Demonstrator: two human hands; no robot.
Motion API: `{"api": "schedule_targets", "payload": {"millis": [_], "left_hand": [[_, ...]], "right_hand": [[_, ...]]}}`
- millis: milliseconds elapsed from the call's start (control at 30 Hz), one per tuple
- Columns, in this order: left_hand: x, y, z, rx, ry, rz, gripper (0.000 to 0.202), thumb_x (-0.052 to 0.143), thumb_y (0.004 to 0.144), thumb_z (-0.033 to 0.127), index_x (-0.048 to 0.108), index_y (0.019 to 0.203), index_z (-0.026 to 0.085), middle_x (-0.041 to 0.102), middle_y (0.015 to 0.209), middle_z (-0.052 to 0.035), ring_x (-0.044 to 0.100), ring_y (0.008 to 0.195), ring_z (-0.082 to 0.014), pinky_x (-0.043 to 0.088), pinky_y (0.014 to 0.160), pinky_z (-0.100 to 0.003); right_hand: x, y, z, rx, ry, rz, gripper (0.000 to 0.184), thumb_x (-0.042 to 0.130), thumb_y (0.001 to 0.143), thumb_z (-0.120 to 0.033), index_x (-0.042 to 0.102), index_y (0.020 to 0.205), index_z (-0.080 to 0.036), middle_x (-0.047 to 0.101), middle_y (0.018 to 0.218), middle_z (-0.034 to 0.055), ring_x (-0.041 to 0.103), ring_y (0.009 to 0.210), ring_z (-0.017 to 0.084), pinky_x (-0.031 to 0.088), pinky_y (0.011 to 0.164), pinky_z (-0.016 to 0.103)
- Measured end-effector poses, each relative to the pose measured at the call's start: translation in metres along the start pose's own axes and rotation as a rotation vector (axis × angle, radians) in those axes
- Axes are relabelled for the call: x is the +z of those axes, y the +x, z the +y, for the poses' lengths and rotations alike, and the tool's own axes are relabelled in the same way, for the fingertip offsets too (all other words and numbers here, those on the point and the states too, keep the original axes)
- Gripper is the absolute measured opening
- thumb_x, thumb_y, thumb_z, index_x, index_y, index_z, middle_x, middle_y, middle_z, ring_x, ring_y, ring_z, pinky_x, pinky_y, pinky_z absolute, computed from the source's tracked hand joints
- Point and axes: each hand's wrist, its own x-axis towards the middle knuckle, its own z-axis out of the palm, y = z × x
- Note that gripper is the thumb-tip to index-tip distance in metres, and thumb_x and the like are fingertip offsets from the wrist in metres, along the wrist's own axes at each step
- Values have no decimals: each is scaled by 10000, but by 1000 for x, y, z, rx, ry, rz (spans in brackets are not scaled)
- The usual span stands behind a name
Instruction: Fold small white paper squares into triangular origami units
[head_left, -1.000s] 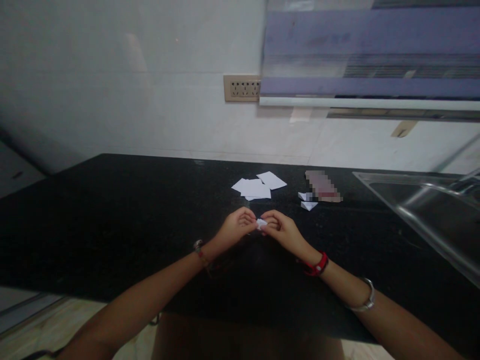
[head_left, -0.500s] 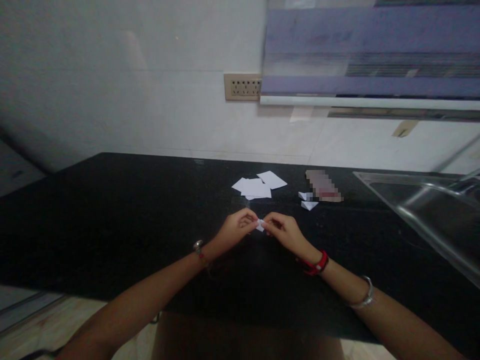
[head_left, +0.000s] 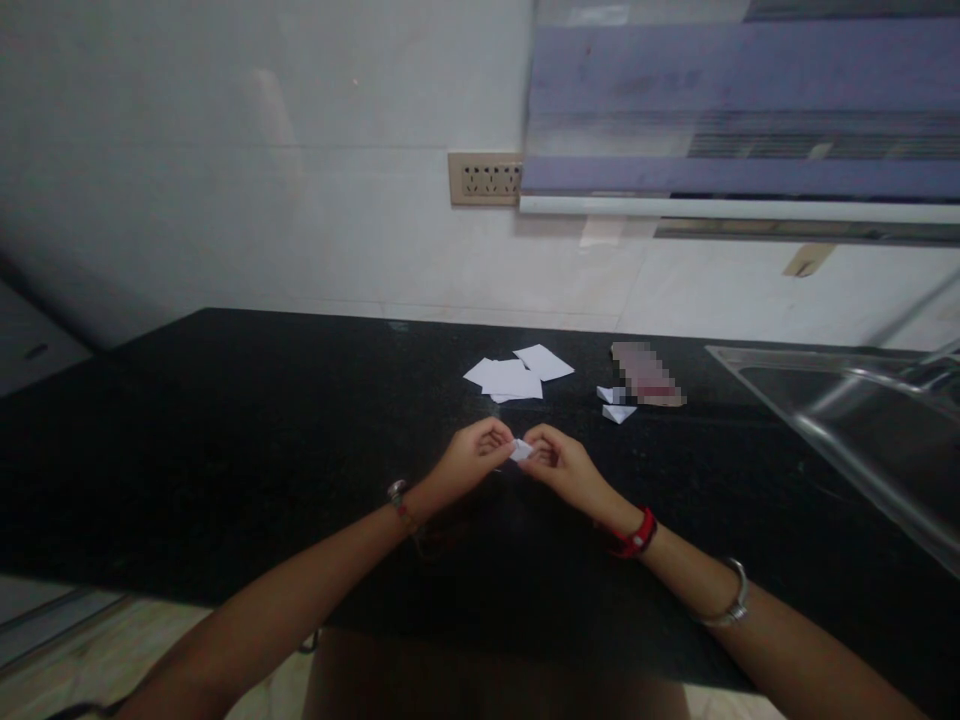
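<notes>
A small folded piece of white paper (head_left: 521, 451) is held between my two hands, just above the dark countertop. My left hand (head_left: 480, 447) pinches its left side between thumb and fingers. On the other side, my right hand (head_left: 562, 460) grips the paper with thumb and curled fingers. Beyond my hands lie several loose white paper sheets (head_left: 512, 379), overlapping one another. Two small folded white papers (head_left: 619, 412) rest to the right of that pile. The exact folds of the held piece are too small to make out.
A blurred-out flat object (head_left: 649, 374) lies beside the folded papers. On the right a metal sink (head_left: 795, 420) is set into the black countertop (head_left: 262, 430). A wall socket (head_left: 485, 180) and a purple-grey hanging sheet (head_left: 712, 100) are behind.
My right thumb and fingers have shifted slightly on the paper, and more of its white surface shows between my hands. The left hand stays nearly in place.
</notes>
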Motion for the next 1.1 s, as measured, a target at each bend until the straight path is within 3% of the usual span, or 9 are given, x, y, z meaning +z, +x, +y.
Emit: {"api": "schedule_targets", "payload": {"millis": [133,267,367,533,767,1100], "left_hand": [[0,1,2,-75,-76,-2,118,536,721,245,525,775,141,552,703,9,530,666,-101,420,607,-212],[-1,2,5,-134,-73,-12,93,527,715,225,521,727,133,525,636,26,504,601,-90,399,582,-207],[-2,2,5,-99,-24,-34,80,517,711,209,521,707,129,524,648,22,500,624,-94,390,596,-207],[-3,-1,4,7,168,-32,90,497,728,213,530,704,132,518,658,17,479,620,-95,366,560,-197],[-1,-3,2,-37,99,-94,155,523,735,284,542,791,140,565,726,1,520,665,-100,406,601,-204],[-5,-3,0,-25,149,-127,168,527,728,289,569,748,128,577,699,-10,522,643,-104,404,592,-213]], "right_hand": [[0,0,0,-34,66,12,220,551,671,-175,377,804,-193,423,560,-81,417,492,64,322,465,172],[-1,0,4,-34,53,-26,253,556,669,-159,374,842,-193,452,595,-72,434,505,65,323,465,171],[-1,0,4,-6,93,-55,305,584,656,-176,396,896,-183,503,641,-50,483,547,76,362,498,181],[-3,-2,0,25,58,-141,173,518,745,-310,505,815,-152,550,645,-2,527,575,98,404,532,205],[-10,-2,-4,-96,-241,-43,197,467,791,-315,571,737,-156,531,555,-10,487,505,94,355,490,203],[-8,-4,-6,-49,-101,-33,173,465,790,-308,537,769,-152,517,605,-14,485,534,88,367,500,192]]}}
